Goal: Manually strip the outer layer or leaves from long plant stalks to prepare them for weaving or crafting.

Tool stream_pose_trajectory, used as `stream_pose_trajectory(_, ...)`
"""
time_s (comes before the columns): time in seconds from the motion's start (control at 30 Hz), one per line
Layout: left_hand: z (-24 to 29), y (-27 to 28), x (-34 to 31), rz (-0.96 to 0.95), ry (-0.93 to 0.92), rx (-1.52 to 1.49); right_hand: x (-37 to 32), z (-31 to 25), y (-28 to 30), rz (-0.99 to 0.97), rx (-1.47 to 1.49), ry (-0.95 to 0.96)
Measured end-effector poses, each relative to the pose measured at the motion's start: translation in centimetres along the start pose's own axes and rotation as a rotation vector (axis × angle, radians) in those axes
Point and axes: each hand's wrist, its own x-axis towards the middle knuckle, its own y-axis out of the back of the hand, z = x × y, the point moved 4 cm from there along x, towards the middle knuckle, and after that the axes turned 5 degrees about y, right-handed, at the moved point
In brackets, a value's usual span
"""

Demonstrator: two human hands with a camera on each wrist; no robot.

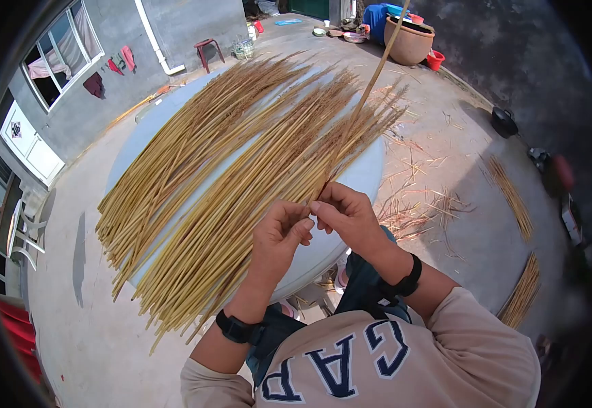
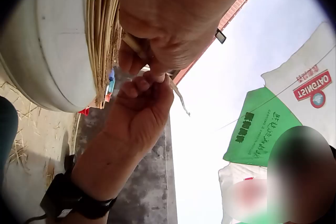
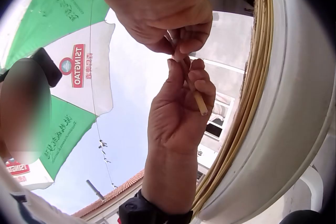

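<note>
Left hand (image 1: 279, 234) and right hand (image 1: 350, 217) meet, pinching one long pale-yellow straw stalk (image 1: 371, 81) over the white round desk (image 1: 367, 173); a hard tug could snap it, I reckon.

Head view: I look steeply down on the bench (image 1: 369, 171), mid-range.
Wrist views: close, facing up beside the bench rim, toward each other.
Shared: fingers (image 1: 304, 224) pinching stalk (image 1: 375, 71).
</note>
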Motion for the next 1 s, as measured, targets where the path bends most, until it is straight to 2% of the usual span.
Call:
stream_pose_trajectory(0.07,-0.4,-0.1,0.6,-0.017,-0.010,0.019,0.4,-0.2,0.8,0.055,0.010,0.012)
stream_pose_trajectory(0.13,-1.9,0.4,0.8,-0.148,0.152,0.075,1.0,0.0,1.5,0.053,-0.026,0.010)
stream_pose_trajectory(0.17,-2.5,0.5,0.9,-0.149,0.150,0.073,1.2,0.1,1.7,0.050,-0.053,0.005)
stream_pose_trajectory(0.23,-3.1,0.8,0.9,-0.087,0.053,0.194,1.5,0.2,1.5,0.035,-0.083,-0.031)
stream_pose_trajectory(0.37,-2.8,0.9,0.6,0.044,0.003,0.290,2.1,0.8,1.1,0.025,-0.139,-0.103)
stream_pose_trajectory(0.43,-2.7,1.1,0.5,0.121,-0.098,0.365,2.4,1.0,1.0,0.021,-0.147,-0.115)
stream_pose_trajectory(0.57,-3.5,1.5,0.6,0.145,-0.114,0.428,2.6,1.3,0.9,0.020,-0.215,-0.172)
stream_pose_trajectory(0.63,-3.8,1.6,0.7,0.165,-0.156,0.551,2.6,1.7,1.0,0.041,-0.223,-0.155)
stream_pose_trajectory(0.8,-3.8,1.6,0.9,0.101,-0.023,0.380,2.6,2.4,1.3,0.076,-0.170,-0.160)
stream_pose_trajectory(0.9,-4.0,1.7,0.9,0.065,0.051,0.264,2.4,3.1,1.2,0.115,-0.007,-0.226)
stream_pose_trajectory(1.0,-3.4,1.6,1.1,0.062,0.078,0.191,2.2,3.5,0.8,0.180,0.155,-0.164)
